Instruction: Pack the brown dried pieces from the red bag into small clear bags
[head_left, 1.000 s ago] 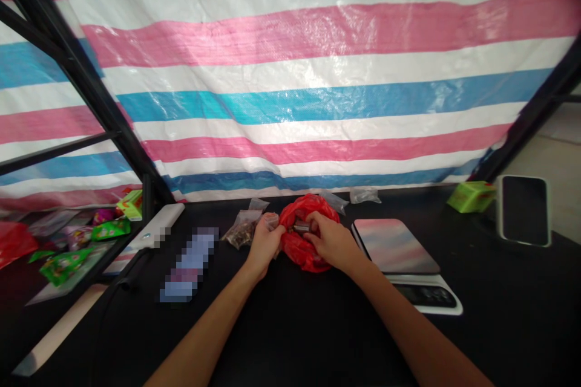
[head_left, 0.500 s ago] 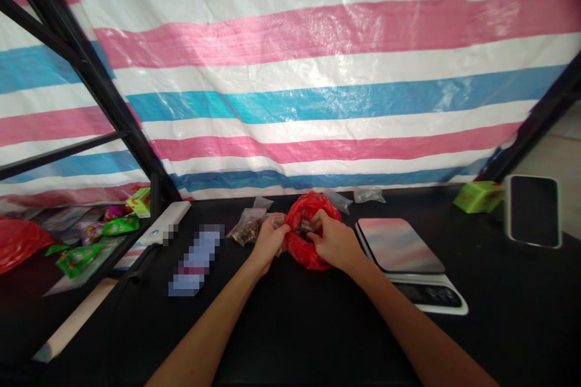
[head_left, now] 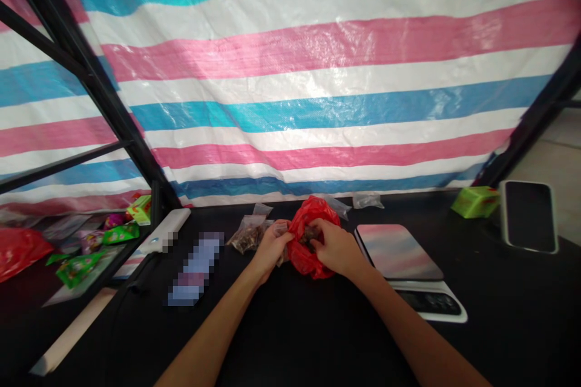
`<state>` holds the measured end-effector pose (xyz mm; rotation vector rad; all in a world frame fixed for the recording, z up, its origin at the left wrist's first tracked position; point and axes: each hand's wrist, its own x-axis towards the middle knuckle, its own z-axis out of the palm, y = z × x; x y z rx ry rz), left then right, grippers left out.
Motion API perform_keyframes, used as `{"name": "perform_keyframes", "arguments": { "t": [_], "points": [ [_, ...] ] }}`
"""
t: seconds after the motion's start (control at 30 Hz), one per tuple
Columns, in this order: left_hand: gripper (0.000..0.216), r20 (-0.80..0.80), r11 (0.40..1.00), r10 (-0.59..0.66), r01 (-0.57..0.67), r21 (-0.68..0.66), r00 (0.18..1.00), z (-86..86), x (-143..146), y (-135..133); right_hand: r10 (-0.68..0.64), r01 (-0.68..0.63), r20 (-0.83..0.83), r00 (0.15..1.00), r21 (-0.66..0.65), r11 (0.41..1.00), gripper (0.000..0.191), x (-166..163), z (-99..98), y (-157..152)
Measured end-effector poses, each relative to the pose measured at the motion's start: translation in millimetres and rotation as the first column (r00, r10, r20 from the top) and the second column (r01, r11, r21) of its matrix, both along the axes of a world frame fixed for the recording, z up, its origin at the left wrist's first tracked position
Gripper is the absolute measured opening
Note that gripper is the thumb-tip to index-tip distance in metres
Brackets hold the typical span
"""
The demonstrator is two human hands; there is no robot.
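Observation:
A red plastic bag (head_left: 305, 261) stands with its mouth wide on the black table, brown bits (head_left: 309, 234) showing inside. Over its right rim reaches my right hand (head_left: 338, 247), thumb and fingers pinched together among those bits; what lies between the fingertips is too small to make out. My left hand (head_left: 269, 248) is closed on a small clear plastic bag (head_left: 282, 228) at the red bag's left side, its fingertips close to the red rim. Just left of that hand lies a filled clear bag (head_left: 247, 237) of brown pieces.
Right of the red bag is a kitchen scale (head_left: 399, 252). Clear bags (head_left: 367, 199) lie at the back. A green box (head_left: 475, 202) and a phone-like device (head_left: 529, 216) stand far right. At left are a power strip (head_left: 166, 228), a blurred-out phone-shaped item (head_left: 196, 269) and snack packets (head_left: 82, 266).
The whole view has shifted slightly, so things sit a little lower. My right fingers have moved a little within the red bag's mouth. My left hand keeps its hold.

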<state>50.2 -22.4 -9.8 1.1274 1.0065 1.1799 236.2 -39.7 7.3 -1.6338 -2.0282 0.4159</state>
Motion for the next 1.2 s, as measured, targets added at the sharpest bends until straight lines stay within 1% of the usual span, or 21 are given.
{"name": "perform_keyframes", "arguments": {
  "t": [0.1, 0.2, 0.3, 0.4, 0.47, 0.57, 0.63, 0.73, 0.83, 0.93, 1.0, 1.13, 1.2],
  "points": [
    [0.021, -0.077, 0.987, 0.128, -0.119, 0.106, 0.989, 2.0, 0, 2, -0.022, 0.021, -0.093, 0.995, -0.013, 1.000, 0.030, 1, -4.5, 4],
    [0.020, -0.144, 0.948, 0.244, -0.204, 0.245, 0.959, 5.1, -2, 2, -0.026, 0.025, -0.201, 0.979, -0.011, 1.000, 0.027, 2, -9.0, 8],
    [0.019, -0.204, 0.907, 0.273, -0.180, 0.381, 0.940, 7.6, -4, 0, -0.035, 0.038, -0.295, 0.955, 0.005, 0.999, 0.028, 3, -10.3, 12],
    [0.015, -0.279, 0.900, 0.246, -0.111, 0.421, 0.928, 6.3, -3, -2, -0.026, 0.041, -0.378, 0.925, 0.033, 0.999, 0.028, 2, -6.6, 12],
    [0.012, -0.317, 0.901, 0.239, -0.087, 0.425, 0.918, 2.9, -2, -2, 0.033, -0.006, -0.462, 0.886, 0.059, 0.998, 0.029, -1, -1.9, 10],
    [0.008, -0.368, 0.893, 0.234, -0.049, 0.448, 0.900, -2.8, -2, -2, 0.163, -0.138, -0.547, 0.821, 0.088, 0.987, 0.035, -7, 6.4, 3],
    [0.014, -0.387, 0.887, 0.222, -0.020, 0.462, 0.895, -4.9, -3, -3, 0.233, -0.208, -0.514, 0.825, 0.107, 0.972, 0.038, -10, 11.3, -2],
    [0.027, -0.413, 0.875, 0.218, 0.010, 0.484, 0.884, -4.1, -3, -6, 0.302, -0.261, -0.401, 0.865, 0.154, 0.953, 0.045, -13, 16.6, -10],
    [0.028, -0.472, 0.857, 0.213, 0.068, 0.510, 0.856, -1.1, -1, -9, 0.339, -0.294, -0.305, 0.890, 0.184, 0.938, 0.050, -12, 18.9, -13],
    [0.026, -0.491, 0.855, 0.203, 0.091, 0.511, 0.847, 0.4, 0, -11, 0.391, -0.335, -0.268, 0.881, 0.230, 0.914, 0.055, -11, 19.2, -13],
    [0.024, -0.480, 0.867, 0.189, 0.084, 0.492, 0.857, -0.2, 0, -11, 0.394, -0.337, -0.274, 0.877, 0.232, 0.913, 0.052, -10, 19.1, -12],
    [0.023, -0.485, 0.890, 0.169, 0.079, 0.450, 0.858, -1.5, -1, -11, 0.353, -0.308, -0.292, 0.889, 0.190, 0.932, 0.034, -8, 20.9, -10],
    [0.021, -0.483, 0.890, 0.175, 0.072, 0.451, 0.858, -0.5, -1, -12, 0.379, -0.326, -0.286, 0.880, 0.216, 0.920, 0.033, -8, 22.3, -10]
  ]
}}
